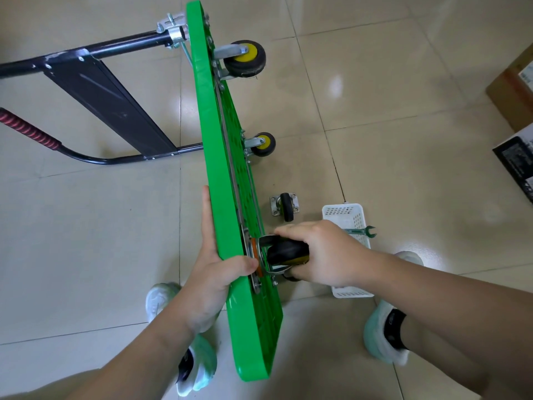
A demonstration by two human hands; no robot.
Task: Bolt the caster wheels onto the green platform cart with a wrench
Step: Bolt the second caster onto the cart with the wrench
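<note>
The green platform cart (213,174) stood on its long edge on the floor (375,125), with the underside turned to the right. My left hand (215,272) clamped the upper edge near the close end, the thumb hooked over onto the underside. My right hand (326,252) was wrapped around the held caster (285,251) and pressed its plate against the underside.

I judged the risks so. The cart balanced on a thin edge, and a weaker left grip could let it tip over. I could not tell if any bolt sat in the plate. Without one, the held caster would drop when the right hand went for the wrench (360,230), which lay across the white basket (346,215) just behind that hand.

I counted four casters:
- two mounted casters (245,57) at the far end
- one in my hand
- one loose caster (285,206) on the floor

There was also one wrench, one basket and two boxes (512,93) at the right border.
</note>
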